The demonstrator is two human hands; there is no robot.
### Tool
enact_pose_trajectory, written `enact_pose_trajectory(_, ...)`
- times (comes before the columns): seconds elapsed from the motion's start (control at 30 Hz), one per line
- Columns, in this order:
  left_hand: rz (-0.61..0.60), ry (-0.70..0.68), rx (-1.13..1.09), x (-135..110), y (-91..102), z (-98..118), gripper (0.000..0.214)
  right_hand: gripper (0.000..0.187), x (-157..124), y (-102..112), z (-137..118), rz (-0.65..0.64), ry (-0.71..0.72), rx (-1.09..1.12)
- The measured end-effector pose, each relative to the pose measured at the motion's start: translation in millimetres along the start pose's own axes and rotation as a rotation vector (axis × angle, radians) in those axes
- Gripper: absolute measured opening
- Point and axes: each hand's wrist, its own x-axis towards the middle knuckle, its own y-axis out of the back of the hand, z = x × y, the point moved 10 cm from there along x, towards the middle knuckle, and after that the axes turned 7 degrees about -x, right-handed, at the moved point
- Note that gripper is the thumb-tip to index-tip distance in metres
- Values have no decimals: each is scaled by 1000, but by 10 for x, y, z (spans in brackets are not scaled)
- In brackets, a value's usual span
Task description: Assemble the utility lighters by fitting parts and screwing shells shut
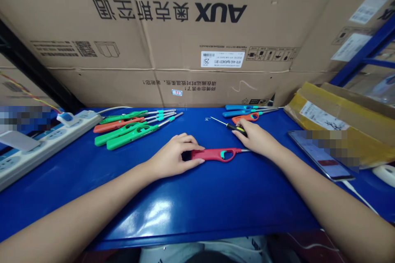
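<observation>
A red gas lighter [210,155] with a green trigger lies flat on the blue table, its metal barrel pointing right. My left hand [177,154] is closed on the handle end, thumb on the near side and fingers on the far side. In my right hand [257,137] is a small screwdriver [232,127] with a black and yellow handle, its thin shaft pointing left and away from me. The right hand rests close to the lighter's barrel and hides the barrel's tip. Just beyond it lie an orange lighter [246,118] and two blue lighters [239,112].
Several green and orange lighters [132,135] lie at the back left, beside a white power strip [52,135]. A large cardboard box [173,49] stands across the back. On the right are a phone [321,156] with a cable and an opened carton [345,123] with yellow tape.
</observation>
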Motion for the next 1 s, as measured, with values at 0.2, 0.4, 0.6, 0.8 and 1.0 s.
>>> enact_pose_trajectory(0.2,13,-3,-27,1,-12,10,30,14,21,-35,16,40,-34,87)
enact_pose_trajectory(0.4,13,9,-23,-5,-7,2,30,17,9,57,58,130,-71,185)
enact_pose_trajectory(0.6,16,14,-58,-4,-69,28,36,24,-61,323,70,286,-141,333)
enact_pose_trajectory(0.8,47,36,-165,-13,-118,103,38,23,-121,473,-56,284,-106,679)
enact_pose_trajectory(1.0,290,137,-166,-29,297,-60,16,22,-147,570,-82,288,-76,718)
